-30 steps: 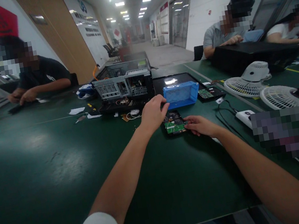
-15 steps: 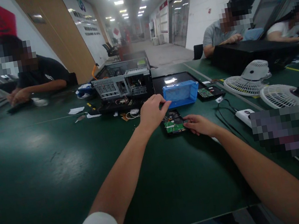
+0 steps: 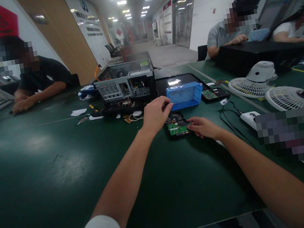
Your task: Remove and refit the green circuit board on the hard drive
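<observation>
A black hard drive [image 3: 178, 128], its green circuit board facing up, lies on the green table in front of me. My right hand [image 3: 203, 126] grips its right edge between thumb and fingers. Over the drive's far left corner hovers my left hand [image 3: 156, 112], thumb and forefinger drawn together in a pinch. Whatever those fingertips may hold is too small to make out. Just beyond the drive, a blue plastic bin [image 3: 186, 102] rests on its side with its opening towards me.
An opened computer case [image 3: 124, 85] stands beyond my left hand. A flat black screen [image 3: 189, 78] lies behind the bin, with another circuit-board device [image 3: 214, 94] beside it. White fans [image 3: 248, 86] and a power strip [image 3: 250, 119] are at right. Other people sit across the table.
My two hands and the hard drive stay almost in place. At the far left, a co-worker's hands have moved lower on the table. The view shifts slightly.
</observation>
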A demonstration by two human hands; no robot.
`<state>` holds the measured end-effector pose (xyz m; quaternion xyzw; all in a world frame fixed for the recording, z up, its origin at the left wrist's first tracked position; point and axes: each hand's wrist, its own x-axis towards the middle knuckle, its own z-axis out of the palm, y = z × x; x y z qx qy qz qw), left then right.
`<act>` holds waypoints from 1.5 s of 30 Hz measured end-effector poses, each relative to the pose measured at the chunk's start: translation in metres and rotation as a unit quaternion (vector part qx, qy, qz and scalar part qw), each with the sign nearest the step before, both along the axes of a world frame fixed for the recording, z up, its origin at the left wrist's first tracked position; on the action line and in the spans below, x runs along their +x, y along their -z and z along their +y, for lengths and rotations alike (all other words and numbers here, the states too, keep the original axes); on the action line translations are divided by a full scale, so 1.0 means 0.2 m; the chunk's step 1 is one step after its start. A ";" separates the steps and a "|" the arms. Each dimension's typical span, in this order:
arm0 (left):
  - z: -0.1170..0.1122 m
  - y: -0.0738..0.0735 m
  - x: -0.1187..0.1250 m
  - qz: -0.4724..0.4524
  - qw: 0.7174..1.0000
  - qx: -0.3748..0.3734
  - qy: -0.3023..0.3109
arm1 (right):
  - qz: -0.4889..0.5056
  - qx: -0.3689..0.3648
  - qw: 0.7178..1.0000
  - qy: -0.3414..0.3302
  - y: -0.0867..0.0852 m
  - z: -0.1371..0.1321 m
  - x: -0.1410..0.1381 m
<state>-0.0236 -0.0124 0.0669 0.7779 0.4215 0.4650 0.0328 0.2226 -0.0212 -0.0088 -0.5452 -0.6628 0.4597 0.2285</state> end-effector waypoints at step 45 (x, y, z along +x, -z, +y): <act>0.01 0.02 0.01 0.008 1.000 -0.001 -0.001 | -0.010 0.011 1.000 0.003 0.00 0.00 0.00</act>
